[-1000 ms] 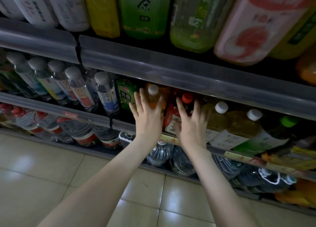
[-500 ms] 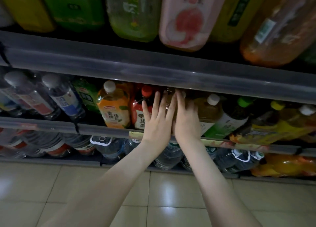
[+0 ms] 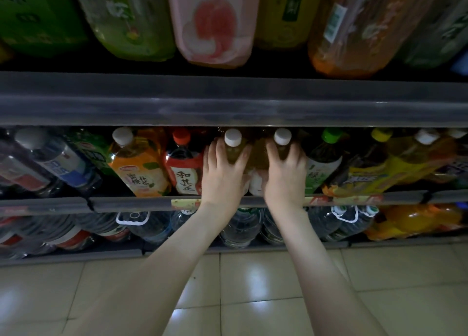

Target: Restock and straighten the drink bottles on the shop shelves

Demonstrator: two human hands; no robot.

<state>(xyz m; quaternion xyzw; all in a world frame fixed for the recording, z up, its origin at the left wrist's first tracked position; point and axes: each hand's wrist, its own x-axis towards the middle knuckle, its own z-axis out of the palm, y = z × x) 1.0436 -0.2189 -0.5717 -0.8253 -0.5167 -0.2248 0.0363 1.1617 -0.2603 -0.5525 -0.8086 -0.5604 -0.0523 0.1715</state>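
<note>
Both my bare forearms stretch forward, nearly parallel. My left hand (image 3: 222,176) curls round the left bottle (image 3: 233,138), my right hand (image 3: 285,177) round the right bottle (image 3: 282,136), palms down.

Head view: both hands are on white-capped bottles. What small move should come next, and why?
Probably ease both bottles forward against the front rail. The left hand grips the left white-capped bottle and the right hand the right white-capped bottle below their caps, beside the red-capped bottle whose label faces front.
</note>
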